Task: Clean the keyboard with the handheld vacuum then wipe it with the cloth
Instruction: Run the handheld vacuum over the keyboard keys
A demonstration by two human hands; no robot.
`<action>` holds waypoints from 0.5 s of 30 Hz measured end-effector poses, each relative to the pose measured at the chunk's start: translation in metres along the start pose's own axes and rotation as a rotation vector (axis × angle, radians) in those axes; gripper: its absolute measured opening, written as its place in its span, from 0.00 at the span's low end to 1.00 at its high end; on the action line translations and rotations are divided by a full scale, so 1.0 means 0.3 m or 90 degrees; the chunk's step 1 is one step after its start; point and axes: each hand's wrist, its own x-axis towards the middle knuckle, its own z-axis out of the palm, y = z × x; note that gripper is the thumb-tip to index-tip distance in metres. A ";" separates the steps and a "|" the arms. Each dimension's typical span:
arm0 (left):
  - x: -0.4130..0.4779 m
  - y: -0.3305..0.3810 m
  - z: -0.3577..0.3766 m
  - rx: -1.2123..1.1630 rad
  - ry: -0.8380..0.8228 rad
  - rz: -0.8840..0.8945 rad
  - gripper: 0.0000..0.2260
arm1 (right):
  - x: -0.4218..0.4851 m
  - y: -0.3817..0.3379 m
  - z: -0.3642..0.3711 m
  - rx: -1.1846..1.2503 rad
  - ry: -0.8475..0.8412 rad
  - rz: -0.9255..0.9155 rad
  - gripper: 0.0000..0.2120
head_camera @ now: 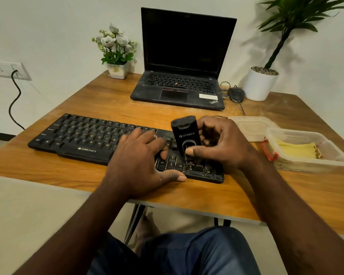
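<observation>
I see the small black handheld vacuum standing almost upright at the centre of the frame, its nozzle down on the right end of the long black keyboard, which lies on the wooden counter. My right hand has its fingers curled round the vacuum. My left hand lies flat on the keys just left of it, with its fingers straight. The keyboard's long axis runs from middle left to lower centre, so I judge the sweep must go leftward. The yellow cloth lies in the clear plastic box at the right, nearer to the right hand.
</observation>
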 end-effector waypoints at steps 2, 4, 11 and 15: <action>0.002 -0.002 0.002 0.007 0.007 0.003 0.32 | -0.007 -0.011 0.006 0.068 -0.057 -0.003 0.16; 0.002 -0.003 0.003 0.002 0.009 0.003 0.31 | 0.008 -0.013 0.003 0.011 -0.019 0.011 0.17; 0.002 -0.003 0.002 0.001 0.001 0.000 0.31 | 0.046 0.021 -0.005 -0.236 0.209 0.027 0.25; 0.001 -0.006 0.004 0.004 0.000 -0.001 0.31 | 0.036 0.024 -0.027 -0.192 0.273 0.068 0.24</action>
